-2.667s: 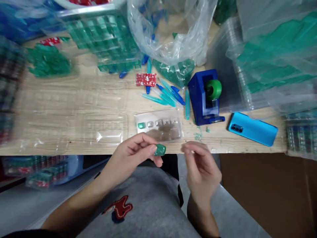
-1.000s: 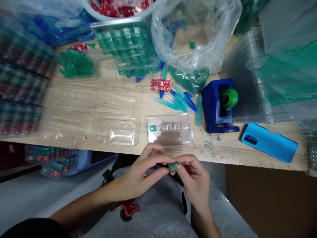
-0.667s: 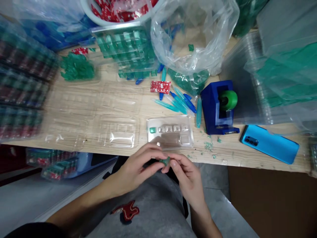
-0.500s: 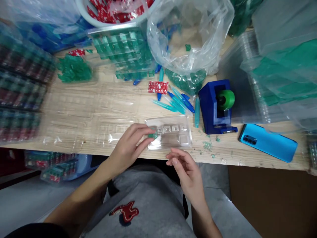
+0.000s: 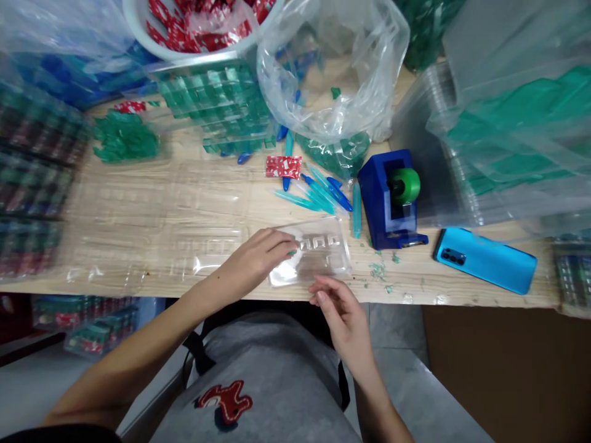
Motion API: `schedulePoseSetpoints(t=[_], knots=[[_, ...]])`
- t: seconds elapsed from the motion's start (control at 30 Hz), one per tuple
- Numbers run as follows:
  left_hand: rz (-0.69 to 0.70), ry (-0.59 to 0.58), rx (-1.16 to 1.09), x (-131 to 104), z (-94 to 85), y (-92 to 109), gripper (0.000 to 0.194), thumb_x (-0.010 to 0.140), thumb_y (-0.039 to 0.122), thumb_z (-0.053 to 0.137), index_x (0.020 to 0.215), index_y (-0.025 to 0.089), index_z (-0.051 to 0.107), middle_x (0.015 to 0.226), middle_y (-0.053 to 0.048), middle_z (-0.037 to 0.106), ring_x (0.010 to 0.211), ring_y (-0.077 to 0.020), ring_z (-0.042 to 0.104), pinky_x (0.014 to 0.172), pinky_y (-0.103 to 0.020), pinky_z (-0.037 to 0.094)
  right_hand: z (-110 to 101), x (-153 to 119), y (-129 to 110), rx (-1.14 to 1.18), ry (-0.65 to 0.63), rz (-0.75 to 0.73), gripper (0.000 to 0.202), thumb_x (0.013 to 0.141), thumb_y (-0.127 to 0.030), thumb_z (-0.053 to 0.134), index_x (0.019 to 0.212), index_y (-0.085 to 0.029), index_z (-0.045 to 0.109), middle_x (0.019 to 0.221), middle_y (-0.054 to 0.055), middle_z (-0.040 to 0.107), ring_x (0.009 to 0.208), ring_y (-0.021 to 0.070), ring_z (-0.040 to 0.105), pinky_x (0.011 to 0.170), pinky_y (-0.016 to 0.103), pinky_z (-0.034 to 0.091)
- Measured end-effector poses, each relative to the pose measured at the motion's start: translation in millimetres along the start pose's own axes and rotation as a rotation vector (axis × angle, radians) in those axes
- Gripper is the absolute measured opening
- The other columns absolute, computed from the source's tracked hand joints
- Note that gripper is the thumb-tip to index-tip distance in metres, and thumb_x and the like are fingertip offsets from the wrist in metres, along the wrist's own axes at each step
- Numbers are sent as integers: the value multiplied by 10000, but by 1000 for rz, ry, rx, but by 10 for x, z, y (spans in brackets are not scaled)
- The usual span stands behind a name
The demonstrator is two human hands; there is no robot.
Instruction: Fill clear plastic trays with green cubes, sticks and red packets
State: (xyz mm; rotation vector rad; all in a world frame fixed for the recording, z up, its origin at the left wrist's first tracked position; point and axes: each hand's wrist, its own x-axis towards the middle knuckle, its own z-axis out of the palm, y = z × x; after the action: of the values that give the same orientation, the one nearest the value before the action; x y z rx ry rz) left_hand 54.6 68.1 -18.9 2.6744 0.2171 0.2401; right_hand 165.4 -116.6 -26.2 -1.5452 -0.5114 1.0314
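A clear plastic blister tray [image 5: 330, 261] with a row of small square pockets lies at the near edge of the wooden table [image 5: 138, 203]. My left hand [image 5: 258, 255] rests on the tray's left end, its fingertips pinching a small green piece [image 5: 292, 251] at the row of pockets. My right hand [image 5: 339, 307] hovers just below the tray's front edge, fingers loosely apart, holding nothing.
A blue tape dispenser [image 5: 385, 200] with a green roll stands right of the tray, a blue phone [image 5: 484, 261] beyond it. Teal and blue pen-like pieces [image 5: 318, 194], a red packet [image 5: 282, 166], a clear bag [image 5: 332, 67] and stacked filled trays [image 5: 217, 104] lie behind. Empty clear trays [image 5: 198, 252] lie left.
Both hands held the green piece together over my lap; my left hand then carried it up onto the tray's pocket row, and my right hand let go and stayed below the tray.
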Motion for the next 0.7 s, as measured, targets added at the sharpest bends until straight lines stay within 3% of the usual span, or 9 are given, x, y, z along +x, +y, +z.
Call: schedulePoseSetpoints(t=[0.17, 0.3, 0.37, 0.43, 0.47, 0.5, 0.6, 0.63, 0.7], knots=[[-9, 6, 60, 2, 97, 63, 166, 936, 178, 473, 1043, 120, 585, 1047, -123, 668, 970, -226, 623, 840, -376, 512, 4, 0, 80, -7, 27, -30, 178, 887, -252, 564, 1038, -213, 652, 861, 22, 710, 701, 103, 669, 668, 199, 551], [-57, 64, -51, 210, -248, 10, 230, 932, 283, 509, 1136, 182, 537, 1071, -87, 655, 993, -193, 633, 825, -333, 533, 14, -15, 91, -12, -1, -113, 198, 904, -225, 534, 1077, -226, 632, 867, 21, 704, 696, 105, 679, 663, 196, 564], [-71, 319, -7, 480, -547, -23, 197, 939, 251, 497, 1130, 222, 535, 1071, -71, 647, 1020, -180, 615, 882, -347, 506, 29, -40, 47, -89, -11, -209, 275, 908, -200, 525, 1170, -254, 588, 951, 30, 703, 754, 115, 686, 717, 221, 573], [-70, 705, 115, 867, -797, -73, 157, 938, 194, 471, 1058, 231, 566, 1062, -70, 643, 1073, -191, 573, 966, -395, 438, 58, -74, -20, -247, -22, -374, 399, 894, -183, 546, 1280, -276, 516, 1091, 57, 685, 916, 153, 680, 826, 277, 566], [-48, 773, 168, 1093, -873, -115, 141, 928, 204, 481, 1023, 213, 586, 1069, -85, 645, 1089, -204, 560, 988, -404, 411, 79, -90, -52, -330, -39, -465, 456, 885, -181, 558, 1325, -275, 478, 1159, 75, 664, 1007, 178, 659, 878, 308, 552], [-64, 634, 177, 1328, -908, -173, 144, 918, 216, 492, 1006, 191, 602, 1100, -103, 646, 1106, -217, 553, 998, -401, 396, 103, -104, -76, -400, -60, -540, 490, 881, -181, 563, 1351, -268, 453, 1201, 89, 646, 1075, 200, 634, 915, 335, 539], [-273, -41, 135, 1977, -804, -450, 218, 882, 141, 450, 913, 149, 665, 923, -88, 693, 900, -214, 632, 824, -333, 462, 183, -122, -66, -483, -75, -571, 428, 902, -169, 519, 1322, -238, 482, 1110, 92, 680, 1008, 206, 658, 853, 338, 565], [-337, -157, 151, 2141, -726, -566, 202, 844, 110, 482, 882, 137, 679, 841, -73, 696, 841, -206, 637, 787, -312, 466, 208, -121, -36, -486, -62, -527, 395, 913, -163, 494, 1303, -225, 498, 1043, 87, 695, 929, 197, 676, 801, 328, 580], [-366, -232, 151, 2360, -562, -794, 137, 763, 66, 573, 818, 113, 689, 687, -28, 677, 711, -170, 620, 722, -272, 472, 250, -113, 39, -487, -42, -428, 359, 929, -160, 453, 1280, -198, 517, 970, 91, 699, 840, 192, 685, 741, 324, 589]])
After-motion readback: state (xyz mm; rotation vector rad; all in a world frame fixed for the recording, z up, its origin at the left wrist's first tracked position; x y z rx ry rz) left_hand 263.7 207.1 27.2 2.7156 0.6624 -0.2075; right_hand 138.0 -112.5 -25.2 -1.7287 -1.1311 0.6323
